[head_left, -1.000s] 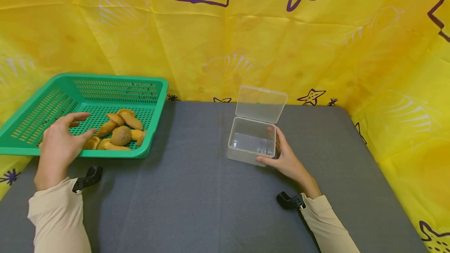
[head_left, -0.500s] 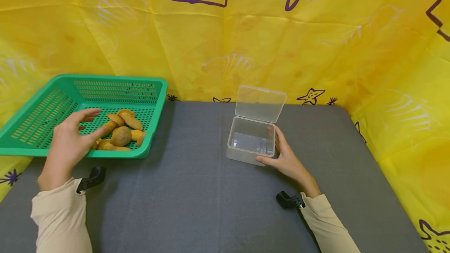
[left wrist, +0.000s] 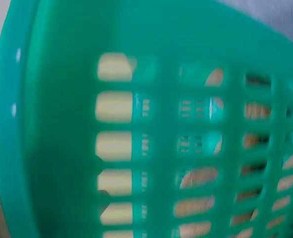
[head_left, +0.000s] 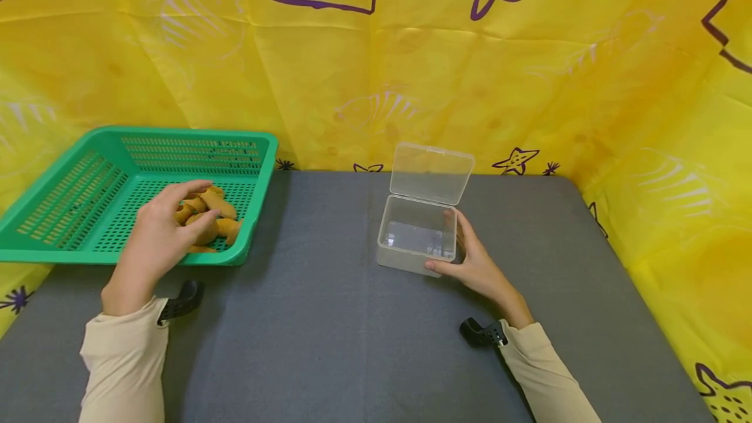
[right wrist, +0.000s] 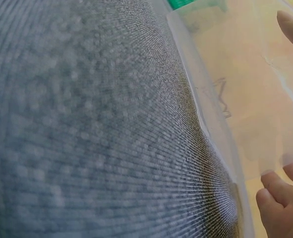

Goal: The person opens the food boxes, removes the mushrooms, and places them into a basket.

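Over the front right of a green slotted basket (head_left: 267,175) is my left hand (head_left: 157,234), thumb and fingers apart. Directly beneath and beside it lie several brown mushrooms (head_left: 220,203), partly covered by the hand; contact with them cannot be made out. The left wrist view is filled by the basket's slotted wall (left wrist: 158,124), with blurred tan shapes behind it. My right hand (head_left: 482,269) holds a clear plastic box (head_left: 405,258) by its right side, thumb at the front corner. Its hinged lid (head_left: 431,175) stands raised at the back. In the right wrist view, fingertips (right wrist: 275,188) press the clear wall.
A grey cloth-covered table (head_left: 317,318) lies under everything. Yellow patterned fabric (head_left: 329,70) hangs behind the table and along its right side. Black wrist straps (head_left: 182,302) sit on both forearms.
My left hand has moved rightward inside the basket, from beside the mushrooms to above them. The right hand keeps its hold on the box, and the head view has shifted slightly.
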Demonstrator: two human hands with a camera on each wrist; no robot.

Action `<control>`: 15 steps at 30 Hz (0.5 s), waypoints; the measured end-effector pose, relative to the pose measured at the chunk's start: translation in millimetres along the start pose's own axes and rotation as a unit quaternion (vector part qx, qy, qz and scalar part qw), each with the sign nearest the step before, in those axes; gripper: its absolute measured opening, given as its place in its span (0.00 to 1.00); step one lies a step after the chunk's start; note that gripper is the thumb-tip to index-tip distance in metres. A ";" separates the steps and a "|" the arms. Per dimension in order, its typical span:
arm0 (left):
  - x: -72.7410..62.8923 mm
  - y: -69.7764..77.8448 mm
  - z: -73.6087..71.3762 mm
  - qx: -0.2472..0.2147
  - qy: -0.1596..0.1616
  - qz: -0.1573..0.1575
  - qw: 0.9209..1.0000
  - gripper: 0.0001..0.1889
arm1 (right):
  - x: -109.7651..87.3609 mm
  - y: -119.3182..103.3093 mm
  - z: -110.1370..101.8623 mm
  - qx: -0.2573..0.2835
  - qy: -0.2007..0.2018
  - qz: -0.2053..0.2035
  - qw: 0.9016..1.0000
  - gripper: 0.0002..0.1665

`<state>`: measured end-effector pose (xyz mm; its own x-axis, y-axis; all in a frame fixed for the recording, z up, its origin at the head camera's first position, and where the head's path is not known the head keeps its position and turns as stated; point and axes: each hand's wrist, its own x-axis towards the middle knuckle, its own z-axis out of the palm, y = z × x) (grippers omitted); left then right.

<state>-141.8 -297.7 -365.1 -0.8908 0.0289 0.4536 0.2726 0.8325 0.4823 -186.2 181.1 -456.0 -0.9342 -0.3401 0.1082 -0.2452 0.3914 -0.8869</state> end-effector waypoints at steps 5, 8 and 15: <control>5.8 13.9 10.8 -0.010 -0.016 0.007 1.000 0.25 | -0.4 -1.7 -1.7 -0.003 -0.003 0.001 1.000 0.66; 9.1 21.0 16.4 -0.014 -0.022 0.004 1.000 0.25 | -0.3 -2.6 -3.3 -0.002 -0.007 0.001 1.000 0.67; 20.0 39.4 32.2 -0.019 -0.029 0.009 0.999 0.25 | 4.7 -4.5 -10.5 0.004 -0.018 -0.023 1.000 0.61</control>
<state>-160.6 -246.5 -361.2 -0.9045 0.0764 0.4196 0.3019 0.8096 0.5034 -192.2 186.7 -446.9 -0.9120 -0.3882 0.1326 -0.2856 0.3688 -0.8846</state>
